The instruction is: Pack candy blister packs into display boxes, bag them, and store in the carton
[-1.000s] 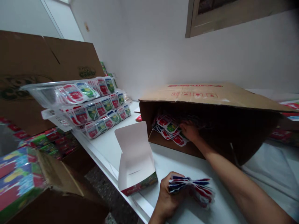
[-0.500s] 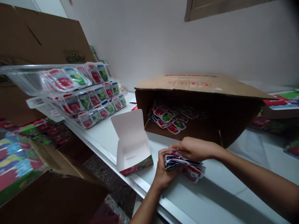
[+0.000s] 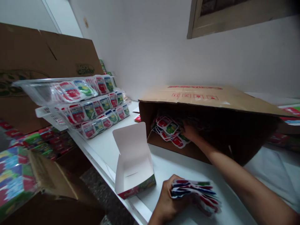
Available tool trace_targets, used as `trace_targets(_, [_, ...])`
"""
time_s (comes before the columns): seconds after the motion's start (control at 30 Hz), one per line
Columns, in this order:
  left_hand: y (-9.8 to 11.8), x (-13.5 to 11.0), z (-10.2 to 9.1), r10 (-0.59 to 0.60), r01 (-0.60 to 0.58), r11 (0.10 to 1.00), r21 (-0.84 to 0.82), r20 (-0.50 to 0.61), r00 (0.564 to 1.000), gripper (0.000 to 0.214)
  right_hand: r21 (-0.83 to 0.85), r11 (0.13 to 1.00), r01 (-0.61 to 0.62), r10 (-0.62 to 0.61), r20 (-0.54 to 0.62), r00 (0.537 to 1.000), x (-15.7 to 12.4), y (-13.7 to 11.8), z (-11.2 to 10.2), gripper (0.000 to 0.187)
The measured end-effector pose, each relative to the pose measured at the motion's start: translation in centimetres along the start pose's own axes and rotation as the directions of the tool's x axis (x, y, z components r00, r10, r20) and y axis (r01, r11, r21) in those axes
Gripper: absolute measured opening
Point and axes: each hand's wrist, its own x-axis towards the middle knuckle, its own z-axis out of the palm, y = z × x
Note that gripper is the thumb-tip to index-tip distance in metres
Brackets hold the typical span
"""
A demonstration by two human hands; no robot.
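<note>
My left hand [image 3: 170, 198] is closed around a thick stack of sachets [image 3: 195, 193], red, green and blue with white edges, just above the white table. My right hand [image 3: 190, 129] reaches into a cardboard box [image 3: 182, 98] lying on its side, where it touches a heap of loose sachets [image 3: 170, 126]. Its fingers are partly hidden in the shade, so I cannot make out their grip. To the left of my left hand stands a small carton [image 3: 133, 172] with its white lid raised; its visible inside holds nothing.
Clear plastic trays [image 3: 93, 107] filled with sachets are stacked at the left on the table [image 3: 105, 145]. A large brown carton [image 3: 47, 56] rises behind them. At the lower left, an open cardboard box [image 3: 53, 175] stands beside colourful packs [image 3: 14, 175]. A window frame [image 3: 211, 28] is on the wall.
My right hand has left the stack and moved forward into the cardboard box. My left hand keeps the stack, now lower in view. The view has tilted upward slightly.
</note>
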Motion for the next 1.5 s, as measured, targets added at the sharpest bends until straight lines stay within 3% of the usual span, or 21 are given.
trace_targets(0.17, [0.4,0.0,0.1,0.010,-0.009,0.998,-0.065,0.024,1.000,0.031,-0.053,0.991,0.125,-0.125,0.005,0.992,2.1,-1.2,-0.2,0.032])
trace_targets(0.27, [0.3,0.1,0.1,0.020,-0.017,0.997,-0.072,0.041,0.999,0.031,-0.067,0.983,0.171,-0.167,0.058,0.984,-0.4,-1.0,-2.5,0.036])
trace_targets(0.37, [0.2,0.3,0.0,0.110,-0.110,0.994,0.016,0.004,0.994,0.030,-0.060,0.965,0.257,-0.244,0.170,0.955,-5.4,-1.3,-5.5,0.027])
trace_targets(0.43, [-0.1,0.5,0.0,0.200,-0.194,0.975,0.112,-0.043,0.979,0.030,-0.038,0.935,0.352,-0.326,0.290,0.900,-9.2,-2.3,-7.3,0.016])
trace_targets(0.5, [-0.4,0.5,0.0,0.219,-0.208,0.965,0.161,-0.057,0.974,0.031,0.035,0.878,0.477,-0.445,0.424,0.788,-12.5,-3.7,-8.7,0.014])
trace_targets(0.57, [-0.7,0.5,0.1,0.167,-0.159,0.981,0.108,-0.071,0.983,0.043,0.128,0.825,0.551,-0.535,0.492,0.687,-14.7,-5.1,-9.5,0.018])
trace_targets(0.67, [-1.0,0.5,0.2,0.088,-0.094,0.995,-0.043,-0.111,0.990,0.080,0.257,0.798,0.545,-0.593,0.499,0.632,-15.5,-6.1,-9.8,0.026])
trace_targets(0.73, [-1.0,0.5,0.2,0.072,-0.077,0.994,-0.075,-0.073,0.995,0.081,0.389,0.795,0.465,-0.606,0.523,0.599,-14.5,-5.7,-9.2,0.034])
trace_targets(0.77, [-1.0,0.5,0.1,0.069,-0.071,0.995,-0.064,-0.037,0.997,0.071,0.425,0.809,0.407,-0.586,0.524,0.618,-13.5,-5.3,-8.6,0.040])
trace_targets(0.8, [-0.9,0.5,0.1,0.068,-0.068,0.997,-0.047,-0.008,0.998,0.058,0.418,0.839,0.350,-0.535,0.509,0.674,-12.3,-4.9,-7.8,0.045])
trace_targets(0.87, [-0.9,0.5,0.0,0.071,-0.070,0.997,-0.021,0.014,0.997,0.038,0.295,0.922,0.252,-0.359,0.400,0.843,-9.6,-4.0,-5.6,0.048])
trace_targets(0.9, [-0.9,0.5,0.0,0.074,-0.074,0.997,-0.022,0.012,0.997,0.036,0.218,0.952,0.214,-0.278,0.326,0.904,-8.2,-3.7,-4.3,0.048])
trace_targets(0.93, [-0.9,0.5,0.0,0.075,-0.075,0.997,-0.036,0.008,0.997,0.036,0.158,0.970,0.185,-0.224,0.275,0.935,-6.9,-3.5,-3.0,0.055])
trace_targets(1.0, [-0.9,0.4,0.0,0.066,-0.065,0.995,-0.077,0.018,0.998,0.037,0.073,0.985,0.156,-0.169,0.241,0.956,-5.1,-3.3,-0.4,0.072])
trace_targets(1.1, [-0.9,0.1,0.1,0.059,-0.055,0.993,-0.108,0.038,0.998,0.040,-0.039,0.989,0.141,-0.128,0.240,0.962,-4.4,-3.2,2.0,0.059])
trace_targets(1.17, [-0.8,0.0,0.0,0.056,-0.051,0.993,-0.103,0.052,0.997,0.041,-0.107,0.984,0.144,-0.113,0.251,0.961,-5.1,-2.9,2.2,0.045])
trace_targets(1.23, [-0.7,0.1,-0.1,0.072,-0.069,0.995,-0.073,0.052,0.996,0.040,-0.157,0.974,0.161,-0.112,0.280,0.953,-6.5,-2.6,0.9,0.037])
trace_targets(1.33, [-0.6,0.5,-0.3,0.202,-0.200,0.974,0.103,-0.016,0.979,0.040,-0.176,0.957,0.230,-0.158,0.347,0.924,-9.5,-2.4,-2.9,0.030])
trace_targets(1.4, [-0.6,0.7,-0.5,0.280,-0.264,0.937,0.231,-0.043,0.959,0.039,-0.115,0.937,0.330,-0.257,0.410,0.875,-11.7,-2.8,-5.9,0.028])
trace_targets(1.5, [-0.8,0.7,-0.3,0.270,-0.255,0.931,0.262,-0.023,0.963,0.035,0.156,0.859,0.487,-0.487,0.541,0.686,-14.4,-3.9,-9.3,0.026])
